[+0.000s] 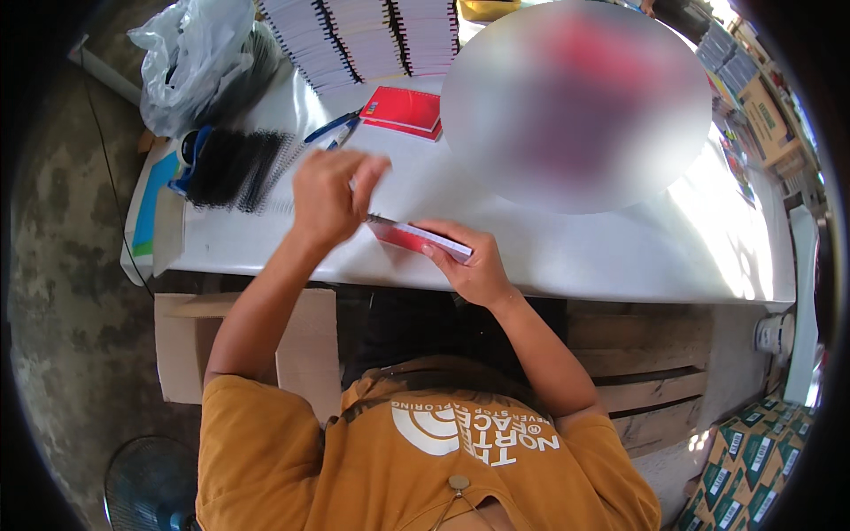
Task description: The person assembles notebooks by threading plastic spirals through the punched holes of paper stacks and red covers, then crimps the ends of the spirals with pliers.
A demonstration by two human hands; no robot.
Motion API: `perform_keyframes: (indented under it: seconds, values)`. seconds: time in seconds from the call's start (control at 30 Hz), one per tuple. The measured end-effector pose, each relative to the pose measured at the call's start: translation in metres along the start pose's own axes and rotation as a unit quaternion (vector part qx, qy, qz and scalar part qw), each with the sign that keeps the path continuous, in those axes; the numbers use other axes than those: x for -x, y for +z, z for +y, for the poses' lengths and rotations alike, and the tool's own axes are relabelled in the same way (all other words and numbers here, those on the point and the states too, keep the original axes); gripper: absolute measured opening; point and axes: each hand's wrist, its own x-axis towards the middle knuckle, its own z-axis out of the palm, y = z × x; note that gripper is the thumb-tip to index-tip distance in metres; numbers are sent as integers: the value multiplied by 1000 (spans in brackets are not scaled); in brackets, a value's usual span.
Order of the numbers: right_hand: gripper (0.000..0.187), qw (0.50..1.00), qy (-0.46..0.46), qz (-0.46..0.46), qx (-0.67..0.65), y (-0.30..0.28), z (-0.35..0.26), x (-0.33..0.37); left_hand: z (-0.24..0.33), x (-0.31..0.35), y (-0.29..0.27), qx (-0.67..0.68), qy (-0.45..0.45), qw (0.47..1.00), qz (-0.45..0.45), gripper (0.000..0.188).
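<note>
A small red-covered notebook (pixel 409 237) is held edge-up over the near side of the white table (pixel 531 248). My right hand (pixel 475 265) grips its right end, thumb on the cover and fingers behind the pages. At the notebook's left end, a dark bit of spiral binding shows. My left hand (pixel 335 196) is raised just above that end, its fingers curled closed; whatever they pinch is hidden. Beside it on the left lies a pile of black spiral coils (pixel 239 168). Farther back, red notebooks (pixel 403 110) lie stacked next to a blue pen (pixel 332 126).
Rows of black-bound notebooks (pixel 363 44) stand at the back, with a plastic bag (pixel 186 80) to their left. A blue tape dispenser (pixel 181 181) sits by the coils. Below the table's front edge is an open cardboard box (pixel 310 341). A large blurred patch hides the far right-centre.
</note>
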Motion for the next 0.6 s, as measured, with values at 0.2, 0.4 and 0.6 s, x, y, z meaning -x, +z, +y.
perform_keyframes:
  seconds: [0.2, 0.4, 0.6]
  values:
    - [28, 999, 30, -22, 31, 2, 0, 1, -9, 31, 17, -85, 65, 993, 60, 36]
    - [33, 994, -57, 16, 96, 13, 4, 13, -2, 49, 36, -125, 65, 971, 191, 98]
    - [36, 993, -73, 28, 90, 12, 7, 15, 2, 99, 41, -191, 164, 962, 110, 106]
